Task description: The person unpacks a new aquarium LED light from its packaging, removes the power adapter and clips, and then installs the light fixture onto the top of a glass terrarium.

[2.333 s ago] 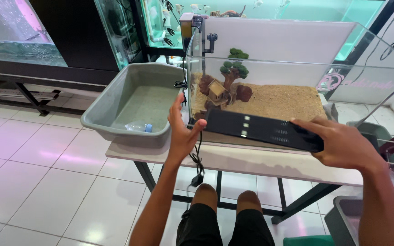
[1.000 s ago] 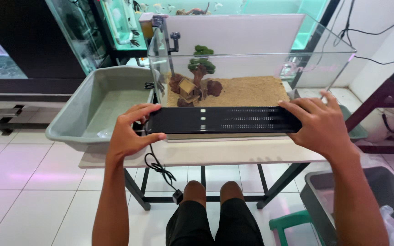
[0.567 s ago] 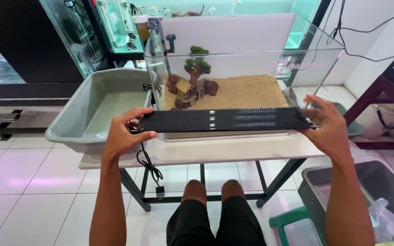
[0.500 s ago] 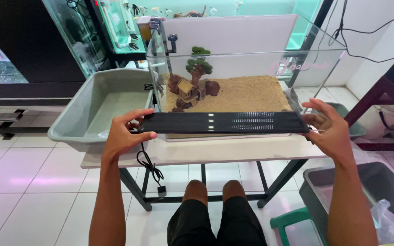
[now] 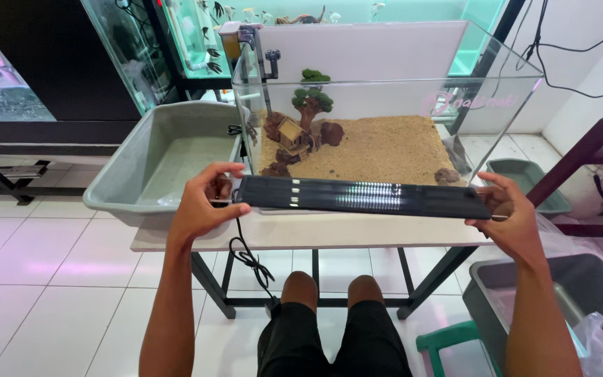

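both hands grasp the long black light bar, one at each end: the left hand curls its grip around the left end, thumb on top and fingers underneath, while the right hand pinches the right end from the side and below. neither grip is loose; both are clenched on the bar. compared with a moment ago, the bar sits a little higher and nearer the front rim of the glass tank, held level across its width, with rows of small lights showing on the upper face. earlier it was tilted and lower on the right. its black cord hangs from the left end down past the white table. inside the tank lie sand, a small tree and a little hut. a grey tub stands just beside the tank on the left.
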